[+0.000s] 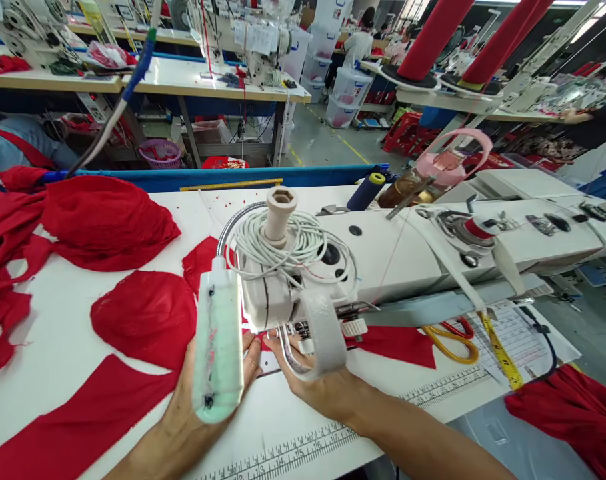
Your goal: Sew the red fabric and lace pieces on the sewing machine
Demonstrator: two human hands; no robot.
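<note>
A white sewing machine [267,303] stands over the table, and a small piece of red fabric [264,342] lies beneath its head. My left hand [180,393] reaches in from the left; its fingertips press together at the fabric's edge, and the pale green lamp [217,360] covers much of its fingers. From the other side my right hand [315,387] grips the same fabric with thumb and fingers closed close to the needle area. The machine's curved guard partly hides those fingers. A red strip [397,345] shows to the right of the machine head.
Stacked red cut pieces [107,223], a single rounded piece [145,317] and a long red panel [77,420] lie at left. Yellow-handled scissors [453,343], a tape measure [501,353] and a paper sheet are at right. Red thread cones [433,40] stand behind.
</note>
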